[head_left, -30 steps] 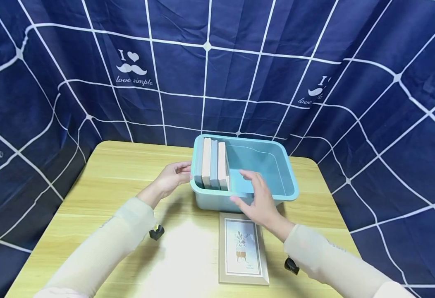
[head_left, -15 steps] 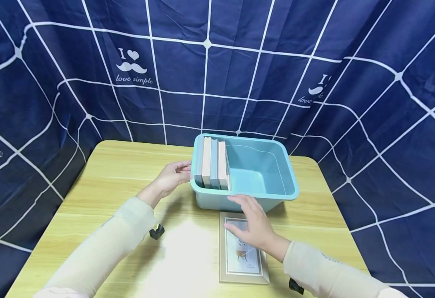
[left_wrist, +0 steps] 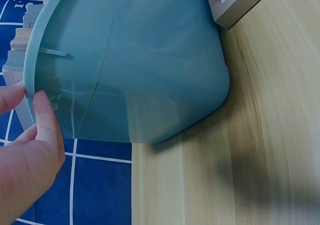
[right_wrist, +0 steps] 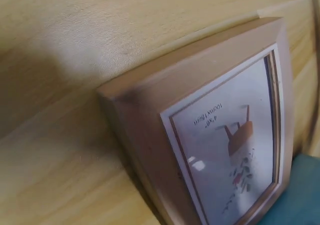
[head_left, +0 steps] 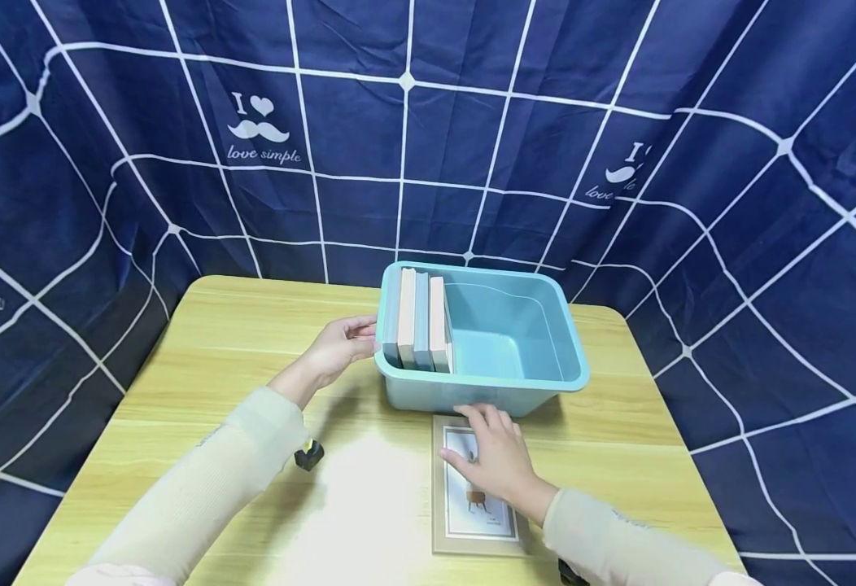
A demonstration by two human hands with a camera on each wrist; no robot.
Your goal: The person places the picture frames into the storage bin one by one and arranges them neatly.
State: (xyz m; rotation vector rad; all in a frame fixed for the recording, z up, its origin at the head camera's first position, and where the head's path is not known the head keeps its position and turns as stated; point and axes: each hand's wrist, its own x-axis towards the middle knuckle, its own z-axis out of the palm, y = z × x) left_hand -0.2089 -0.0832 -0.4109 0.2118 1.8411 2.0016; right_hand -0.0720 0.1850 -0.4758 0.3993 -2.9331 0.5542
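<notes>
A light blue plastic bin (head_left: 486, 395) stands on the table, with several books (head_left: 421, 325) upright along its left side. My left hand (head_left: 333, 352) pinches the bin's left rim between thumb and fingers (left_wrist: 47, 120), as the left wrist view shows. In front of the bin a beige picture frame (head_left: 440, 513) lies face up, its print showing a plant in a pot. Over the frame's upper part is my right hand (head_left: 497, 456), fingers spread and slightly bent, holding nothing. Whether its fingertips touch the frame I cannot tell; the right wrist view shows the frame but not the hand.
The wooden table (head_left: 252, 325) carries the bin and frame. A dark blue curtain (head_left: 355, 130) with white grid lines surrounds the table at the back and sides. The bin's right part shows its bare floor.
My right hand has moved from over the bin's front rim back toward me, down over the picture frame. My left hand stays at the bin's left rim.
</notes>
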